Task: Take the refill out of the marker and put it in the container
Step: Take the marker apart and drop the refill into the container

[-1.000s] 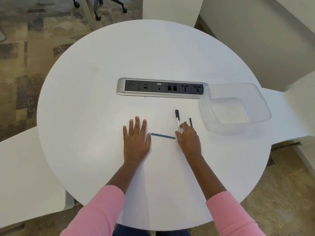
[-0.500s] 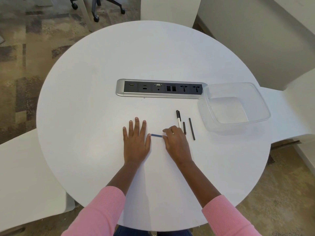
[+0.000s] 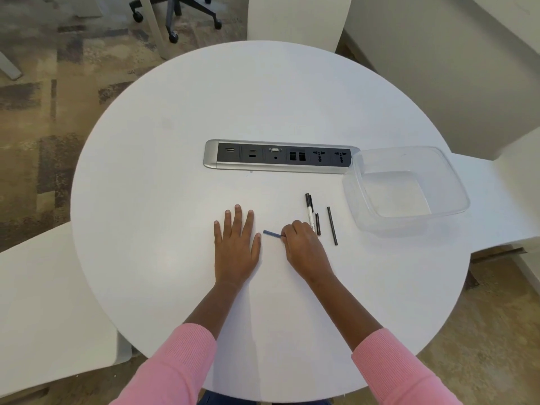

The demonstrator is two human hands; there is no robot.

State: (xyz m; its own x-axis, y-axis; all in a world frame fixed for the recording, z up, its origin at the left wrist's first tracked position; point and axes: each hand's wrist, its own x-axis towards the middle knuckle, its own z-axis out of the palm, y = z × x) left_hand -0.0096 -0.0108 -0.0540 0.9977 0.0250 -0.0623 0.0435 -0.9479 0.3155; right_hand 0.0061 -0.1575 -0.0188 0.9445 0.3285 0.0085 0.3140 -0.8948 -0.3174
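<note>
Head view: your right hand (image 3: 304, 247) pinches the refill (image 3: 272, 233), likely to lift it, left hand (image 3: 235, 247) spread flat beside its free end.

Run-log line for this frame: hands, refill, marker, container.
left hand flat on table | right hand pinches blue refill by one end | marker lying beside right hand | container empty
</note>
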